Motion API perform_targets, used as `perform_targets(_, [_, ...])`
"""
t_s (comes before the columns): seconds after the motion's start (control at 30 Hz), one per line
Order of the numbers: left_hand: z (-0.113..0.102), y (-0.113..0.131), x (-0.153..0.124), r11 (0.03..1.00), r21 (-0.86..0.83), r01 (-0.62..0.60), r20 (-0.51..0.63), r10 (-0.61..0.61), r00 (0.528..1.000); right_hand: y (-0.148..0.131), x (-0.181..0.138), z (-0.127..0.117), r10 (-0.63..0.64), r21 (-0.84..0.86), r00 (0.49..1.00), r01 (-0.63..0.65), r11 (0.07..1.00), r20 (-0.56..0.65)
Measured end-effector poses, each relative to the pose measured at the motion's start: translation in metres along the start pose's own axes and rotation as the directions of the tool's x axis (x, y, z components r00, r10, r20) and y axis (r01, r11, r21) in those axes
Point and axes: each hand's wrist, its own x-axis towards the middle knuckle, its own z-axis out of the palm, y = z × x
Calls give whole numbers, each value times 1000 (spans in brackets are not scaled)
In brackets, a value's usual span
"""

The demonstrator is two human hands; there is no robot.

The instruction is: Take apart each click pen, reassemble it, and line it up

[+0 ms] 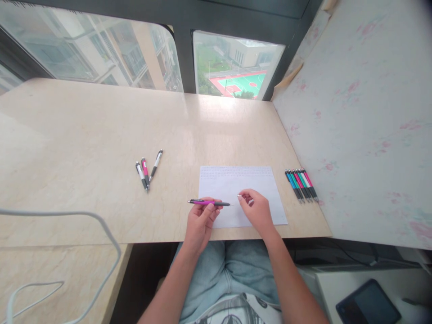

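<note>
- Pens [145, 170] with black lower ends, two white-barrelled and one pink, lie at left on the beige table [101, 126].
- Our left hand [200, 220] has its fingers closed around a slim purple-and-black plastic pen [207, 203], near level above the sheet's left edge, thin point rightward.
- We judge that pen light, stiff and smooth; barrel or dark grip suits holding, sparing the fragile-looking point.
- White paper sheet [249, 180], lettered along its top, lies beneath.
- Our right hand [257, 209] pinches a tiny silvery piece [239, 195], too small to identify.
- Multicoloured row of pens [301, 185] at right.
</note>
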Motion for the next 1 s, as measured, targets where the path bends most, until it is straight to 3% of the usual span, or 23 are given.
perform_targets(0.17, [0,-1,-1,1000,-14,0,16,0,1000,-11,33,24,-97,-330,990,124,936,98])
perform_targets(0.33, [-1,-1,-1,999,-35,20,27,-19,999,-16,45,38,-79,-468,988,133,874,132])
perform_targets(0.83, [1,0,-2,999,-15,31,4,-31,1000,-18,54,45,-107,-405,986,151,902,127])
perform_targets(1.0, [0,0,-2,1000,-15,19,7,-19,1000,-16,39,25,-87,-188,992,102,977,88])
